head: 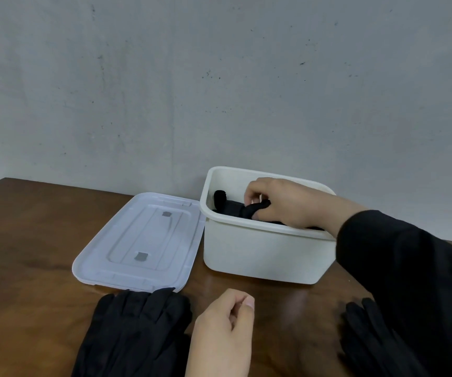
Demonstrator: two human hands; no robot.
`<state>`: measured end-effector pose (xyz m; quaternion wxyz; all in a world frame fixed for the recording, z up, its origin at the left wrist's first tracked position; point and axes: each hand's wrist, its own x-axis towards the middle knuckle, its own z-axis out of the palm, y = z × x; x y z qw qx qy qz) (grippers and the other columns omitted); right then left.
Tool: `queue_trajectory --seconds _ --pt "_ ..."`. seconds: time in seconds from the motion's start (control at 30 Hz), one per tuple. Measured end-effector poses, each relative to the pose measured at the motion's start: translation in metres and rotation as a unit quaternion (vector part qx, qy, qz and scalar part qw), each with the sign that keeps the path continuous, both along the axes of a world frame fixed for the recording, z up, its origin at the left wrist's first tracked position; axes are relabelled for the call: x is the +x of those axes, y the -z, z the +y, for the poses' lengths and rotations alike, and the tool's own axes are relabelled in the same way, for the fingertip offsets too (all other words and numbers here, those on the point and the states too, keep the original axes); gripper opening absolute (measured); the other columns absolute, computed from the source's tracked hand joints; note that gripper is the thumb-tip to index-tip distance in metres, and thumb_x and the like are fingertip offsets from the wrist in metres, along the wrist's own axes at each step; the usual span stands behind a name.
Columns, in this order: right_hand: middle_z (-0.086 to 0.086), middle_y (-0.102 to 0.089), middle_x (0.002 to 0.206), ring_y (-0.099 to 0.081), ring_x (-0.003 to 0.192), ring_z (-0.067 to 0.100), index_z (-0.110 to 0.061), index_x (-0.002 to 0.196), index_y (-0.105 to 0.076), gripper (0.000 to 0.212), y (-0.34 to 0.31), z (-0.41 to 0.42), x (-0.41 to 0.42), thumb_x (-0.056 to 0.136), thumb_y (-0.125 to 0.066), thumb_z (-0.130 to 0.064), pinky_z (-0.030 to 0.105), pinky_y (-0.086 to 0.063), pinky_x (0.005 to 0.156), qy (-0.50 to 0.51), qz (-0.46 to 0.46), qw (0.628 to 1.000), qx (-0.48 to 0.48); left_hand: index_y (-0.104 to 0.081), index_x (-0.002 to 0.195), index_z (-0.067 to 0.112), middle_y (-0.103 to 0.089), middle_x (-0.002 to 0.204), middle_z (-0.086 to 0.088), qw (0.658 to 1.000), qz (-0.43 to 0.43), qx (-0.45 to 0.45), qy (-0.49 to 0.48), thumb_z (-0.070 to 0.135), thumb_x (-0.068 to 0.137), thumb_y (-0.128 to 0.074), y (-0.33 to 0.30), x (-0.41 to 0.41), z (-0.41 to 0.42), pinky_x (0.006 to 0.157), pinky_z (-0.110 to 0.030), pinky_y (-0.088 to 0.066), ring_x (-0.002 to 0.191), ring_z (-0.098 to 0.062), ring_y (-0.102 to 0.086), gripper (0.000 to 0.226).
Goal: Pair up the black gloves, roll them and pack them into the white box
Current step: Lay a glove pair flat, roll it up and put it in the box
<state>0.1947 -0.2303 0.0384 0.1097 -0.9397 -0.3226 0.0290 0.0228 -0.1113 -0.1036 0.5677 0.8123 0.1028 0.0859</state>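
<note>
Gloves, black and rolled (pixel 233 208), lie inside the white box (pixel 262 257) on the brown table (pixel 29 240), its lid (pixel 143 240) alongside. Right hand (pixel 282 202) pinches the roll. Left hand (pixel 224 330), fingers loosely curled, holds nothing between flat gloves (pixel 135 327) and another glove (pixel 369 330).

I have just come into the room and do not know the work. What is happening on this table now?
A person is packing black gloves. The right hand is inside the white box, gripping a rolled glove bundle there. The left hand rests loosely curled above the table, holding nothing. The lid lies off, beside the box. More gloves wait: a flat stack near the left hand and another glove by the right sleeve.
</note>
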Motion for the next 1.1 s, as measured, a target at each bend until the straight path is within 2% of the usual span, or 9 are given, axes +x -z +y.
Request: queue_trajectory --seconds 0.23,0.37,0.5,0.6,0.7,0.8,0.9,1.0,1.1 --pt "-0.009 -0.062 0.098 -0.057 0.083 0.013 -0.033 0.093 -0.06 0.015 0.014 0.03 0.015 0.088 -0.062 -0.019 0.026 -0.047 0.073 0.006 0.086 0.99 -0.11 -0.061 0.082 0.039 -0.066 0.08 0.009 1.0 0.009 0.018 0.007 0.04 0.098 -0.051 -0.002 0.0 0.0 0.065 -0.006 -0.044 0.073 0.001 -0.057 0.019" --pt "-0.018 -0.068 0.09 -0.064 0.087 0.008 -0.034 0.089 -0.069 0.011 0.006 0.028 0.013 0.091 -0.061 -0.041 0.029 -0.052 0.085 0.033 0.135 0.985 -0.101 -0.06 0.081 0.038 -0.066 0.081 0.008 1.0 0.0 0.024 0.007 0.04 0.098 -0.051 -0.001 0.0 0.001 0.068 -0.007 -0.045 0.082 0.004 -0.056 0.02" --pt "-0.008 -0.07 0.076 -0.064 0.069 0.01 -0.021 0.077 -0.072 0.037 -0.007 0.024 -0.004 0.1 -0.052 -0.043 0.027 -0.048 0.069 0.061 0.039 0.99 0.124 -0.061 0.085 0.038 -0.067 0.081 0.009 1.0 0.0 0.022 0.001 0.041 0.099 -0.05 -0.001 0.001 0.0 0.066 -0.005 -0.044 0.079 -0.001 -0.059 0.018" --pt "-0.003 -0.066 0.071 -0.063 0.068 0.02 -0.023 0.074 -0.068 0.036 -0.008 0.021 -0.048 0.101 -0.05 -0.038 0.033 -0.05 0.063 0.08 -0.102 0.935 0.33 -0.063 0.082 0.037 -0.067 0.08 0.007 1.0 -0.011 0.007 0.004 0.041 0.1 -0.047 0.0 0.001 0.001 0.067 -0.009 -0.047 0.081 0.002 -0.058 0.024" --pt "-0.004 -0.064 0.072 -0.061 0.072 0.014 -0.023 0.075 -0.064 0.034 0.027 0.017 -0.116 0.101 -0.048 -0.038 0.031 -0.048 0.066 0.084 -0.153 0.899 0.402 -0.063 0.073 0.027 -0.067 0.075 0.007 0.999 -0.035 -0.018 0.007 0.042 0.101 -0.041 -0.003 0.0 0.002 0.065 -0.014 -0.045 0.07 -0.002 -0.06 0.039" --pt "-0.016 -0.066 0.093 -0.063 0.09 0.003 -0.033 0.092 -0.066 0.018 0.083 0.016 -0.168 0.098 -0.049 -0.03 0.019 -0.048 0.075 0.129 -0.083 0.903 0.401 -0.068 0.074 0.019 -0.069 0.071 0.005 0.994 -0.081 -0.066 0.019 0.041 0.103 -0.035 -0.011 -0.005 0.001 0.059 -0.015 -0.044 0.066 -0.004 -0.062 0.049" --pt "-0.024 -0.064 0.111 -0.059 0.11 -0.004 -0.038 0.12 -0.063 0.034 0.12 0.01 -0.197 0.101 -0.05 -0.014 0.017 -0.047 0.092 0.121 -0.027 0.92 0.373 -0.065 0.067 0.019 -0.068 0.065 0.008 0.992 -0.075 -0.083 0.051 0.042 0.103 -0.036 -0.014 -0.013 -0.002 0.055 -0.012 -0.041 0.062 -0.001 -0.062 0.052" --pt "-0.027 -0.059 0.122 -0.052 0.118 -0.009 -0.036 0.134 -0.058 0.039 0.122 -0.018 -0.216 0.102 -0.05 -0.016 0.014 -0.042 0.1 0.11 -0.04 0.943 0.311 -0.062 0.065 0.018 -0.065 0.064 0.005 0.993 -0.058 -0.016 0.101 0.044 0.102 -0.042 -0.01 -0.018 -0.004 0.057 -0.015 -0.042 0.059 -0.003 -0.058 0.049" --pt "-0.03 -0.059 0.117 -0.052 0.117 -0.011 -0.038 0.125 -0.064 0.029 0.104 -0.067 -0.233 0.1 -0.052 -0.027 0.009 -0.039 0.101 0.132 -0.094 0.962 0.221 -0.061 0.07 0.022 -0.065 0.07 0.001 0.985 -0.051 0.086 0.143 0.05 0.1 -0.042 -0.006 -0.024 -0.006 0.062 -0.02 -0.045 0.064 -0.006 -0.059 0.045"
